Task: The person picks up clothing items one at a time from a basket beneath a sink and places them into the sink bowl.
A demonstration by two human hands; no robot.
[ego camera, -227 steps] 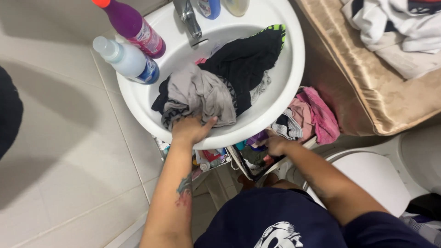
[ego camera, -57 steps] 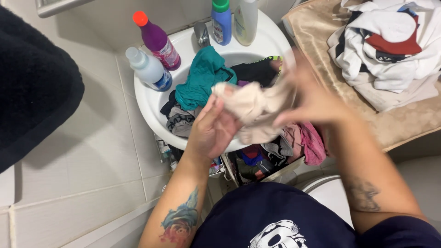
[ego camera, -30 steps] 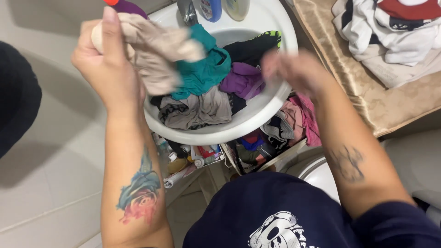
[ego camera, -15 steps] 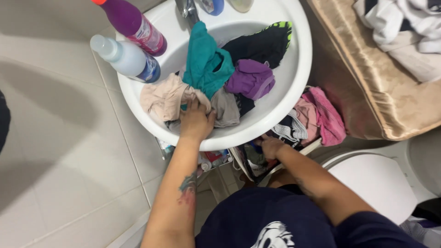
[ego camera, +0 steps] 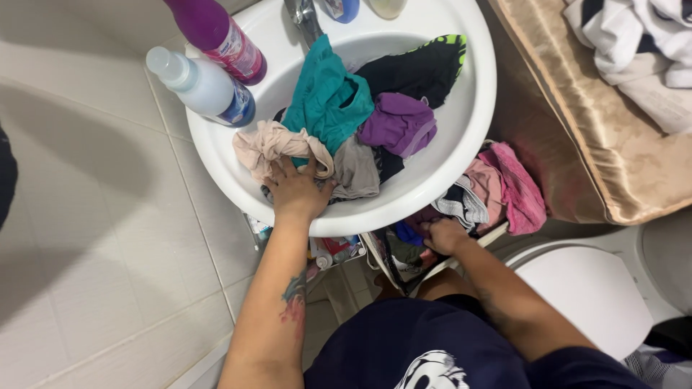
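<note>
A white round sink holds a heap of clothes: a beige garment, a teal one, a purple one, a grey one and a black one with a green edge. My left hand rests at the sink's near rim, fingers pressed on the beige and grey garments. My right hand reaches down into a basket of clothes under the sink, fingers curled among the fabric; what it grips is hidden.
A purple bottle and a pale blue bottle stand on the sink's left rim by the tap. Pink clothes top the basket. A tan cushion with white laundry lies right; a white toilet below.
The beige garment, held up in my left hand a second ago, now lies in the sink. My right hand has dropped from above the sink into the basket below.
</note>
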